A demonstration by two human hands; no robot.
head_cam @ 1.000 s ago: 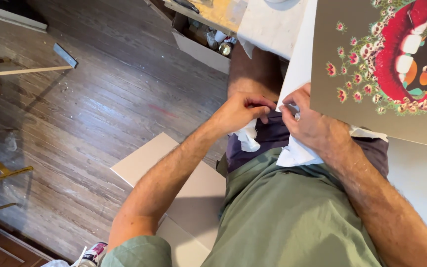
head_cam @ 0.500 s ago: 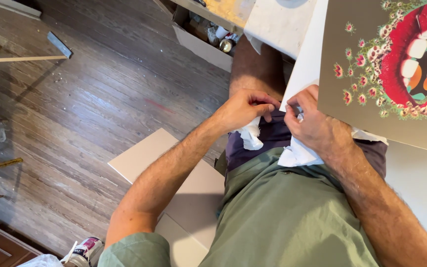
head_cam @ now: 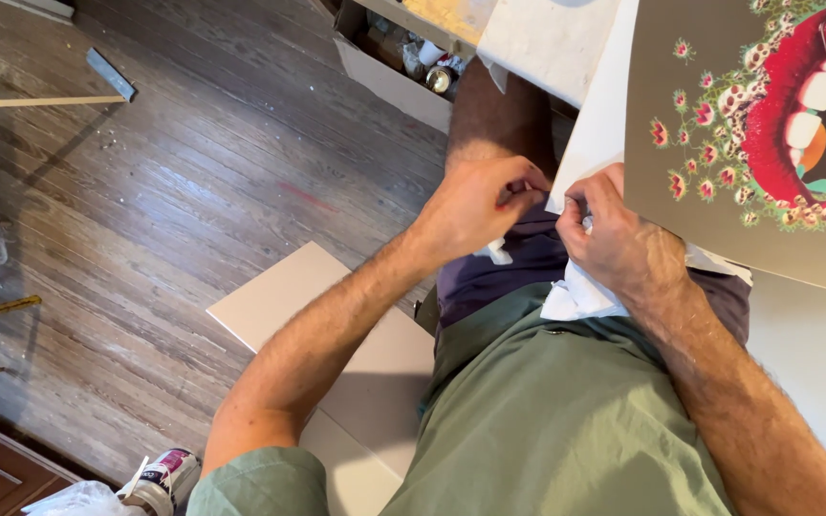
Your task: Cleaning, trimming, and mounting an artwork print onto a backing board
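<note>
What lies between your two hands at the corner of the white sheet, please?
In the head view, only a narrow gap separates left hand and right hand, with the white sheet corner there.

hemmed in at 3 o'clock of the left hand (head_cam: 475, 205) by the right hand (head_cam: 619, 244), fingers (head_cam: 528, 186) nearly touching at the corner of the white sheet (head_cam: 595, 124). blocked at 1 o'clock by the brown printed board (head_cam: 709, 86) leaning over the lap. closed off at 12 o'clock by the bare knee (head_cam: 494, 105) and the open cardboard box (head_cam: 389, 81) of cans. open at 9 and 10 o'clock over bare wooden floor (head_cam: 193, 182). at 7 o'clock, flat white boards (head_cam: 279, 301) lying low on the floor, passable above.
</note>
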